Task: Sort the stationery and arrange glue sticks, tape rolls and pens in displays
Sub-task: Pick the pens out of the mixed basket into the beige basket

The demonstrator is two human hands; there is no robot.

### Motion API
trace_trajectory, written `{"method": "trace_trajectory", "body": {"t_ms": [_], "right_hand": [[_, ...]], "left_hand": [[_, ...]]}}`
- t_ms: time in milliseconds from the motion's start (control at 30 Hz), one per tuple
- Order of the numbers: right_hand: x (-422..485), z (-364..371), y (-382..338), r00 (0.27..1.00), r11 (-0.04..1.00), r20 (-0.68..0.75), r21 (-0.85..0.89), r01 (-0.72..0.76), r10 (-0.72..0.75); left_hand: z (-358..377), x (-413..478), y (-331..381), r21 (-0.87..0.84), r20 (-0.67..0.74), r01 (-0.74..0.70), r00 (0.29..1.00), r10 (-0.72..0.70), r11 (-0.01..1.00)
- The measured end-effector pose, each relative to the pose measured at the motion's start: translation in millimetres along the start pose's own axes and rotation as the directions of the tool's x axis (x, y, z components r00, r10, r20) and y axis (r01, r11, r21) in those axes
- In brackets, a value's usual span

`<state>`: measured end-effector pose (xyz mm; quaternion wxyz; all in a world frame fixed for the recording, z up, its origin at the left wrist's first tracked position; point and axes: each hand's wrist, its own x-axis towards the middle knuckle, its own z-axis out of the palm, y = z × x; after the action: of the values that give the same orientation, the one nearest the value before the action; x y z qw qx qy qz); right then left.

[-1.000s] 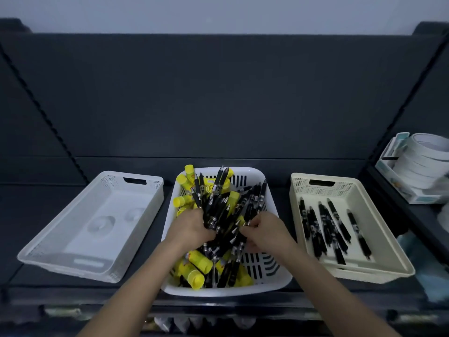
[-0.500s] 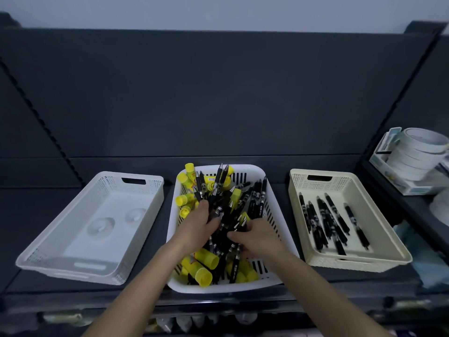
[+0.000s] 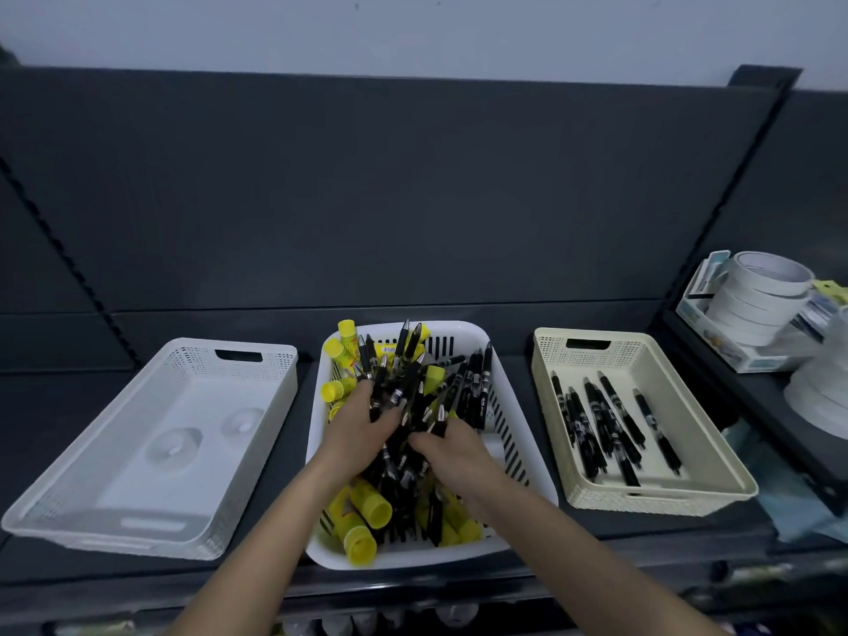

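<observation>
Dark shelf [image 3: 59, 397], with a dark back panel [image 3: 413, 199] behind it and a pale wall [image 3: 413, 29] above. Three baskets stand side by side on the shelf, apart from one another. Left: white basket [image 3: 151, 475] with perforated walls, a handle slot in the far wall and two round raised marks on its floor. Middle: slotted basket [image 3: 509, 452], white, holding a mixed load. A black pen heap [image 3: 408, 383] is piled across its centre and far end, with many tips pointing away and upward. Yellow glue sticks [image 3: 367, 511] lie at the near end, partly under the heap, and more show at the far left corner. Right: cream basket [image 3: 550, 351], with a pen row [image 3: 601, 429] lying roughly lengthwise on its floor, some pens overlapping. Left hand [image 3: 362, 429]: inside the slotted basket on the left side of the pen heap, grip closed, fingers and thumb curled round a bunch of pens. Right hand [image 3: 452, 452]: just beside it on the right side of the heap, grip likewise closed, fingertips curled onto the pens. How many pens each holds cannot be told, nor whether the hands touch. Both bare forearms enter from the near edge. Far right, on a neighbouring shelf: a stack of white tape rolls [image 3: 761, 296] standing in an open box [image 3: 716, 346]. More white rolls [image 3: 817, 397] lie nearer the camera, blurred at the frame edge.
</observation>
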<state>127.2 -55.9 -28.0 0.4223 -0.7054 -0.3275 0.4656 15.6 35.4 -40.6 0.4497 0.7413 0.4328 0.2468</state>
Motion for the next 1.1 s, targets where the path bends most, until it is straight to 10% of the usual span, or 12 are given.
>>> {"method": "trace_trajectory", "body": {"t_ms": [633, 1100], "right_hand": [[8, -66, -32, 0.970, 0.894, -0.240, 0.427, 0.134, -0.031], [16, -173, -32, 0.969, 0.817, -0.243, 0.568, 0.098, 0.052]], "left_hand": [[10, 4, 71, -0.206, -0.198, -0.100, 0.978, 0.059, 0.973], [84, 34, 128, -0.230, -0.077, -0.088, 0.994, 0.072, 0.969]]}}
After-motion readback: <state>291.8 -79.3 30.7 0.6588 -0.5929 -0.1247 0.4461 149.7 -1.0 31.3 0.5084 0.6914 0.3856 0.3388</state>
